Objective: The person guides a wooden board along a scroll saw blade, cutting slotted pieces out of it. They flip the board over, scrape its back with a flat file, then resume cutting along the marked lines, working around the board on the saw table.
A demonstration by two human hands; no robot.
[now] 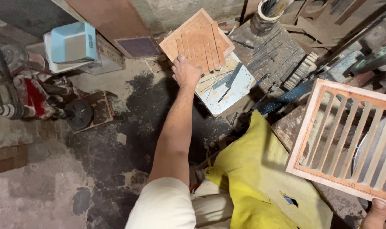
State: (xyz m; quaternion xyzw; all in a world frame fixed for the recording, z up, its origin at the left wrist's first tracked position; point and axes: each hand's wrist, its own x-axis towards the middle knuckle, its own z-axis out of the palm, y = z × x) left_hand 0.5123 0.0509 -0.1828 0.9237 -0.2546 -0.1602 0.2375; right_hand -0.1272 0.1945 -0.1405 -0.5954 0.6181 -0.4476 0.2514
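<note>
Wooden slats (200, 47) fanned flat on square board (176, 40), long axes pointing away, pressed under left hand (185, 72); right hand (377, 214) fingers pinching louvred frame (343, 138).

The slatted frame (350, 135) held at its lower corner by the right hand (377, 214) is of bare, matt, pale reddish wood. The same unvarnished wood is seen in the smaller slatted panel (197, 40) touched by the left hand (186, 72). Yellow cloth (252, 169), matt and creased, is draped nearby. The floor (53, 178) is rough, stained concrete, dusty throughout.
</note>
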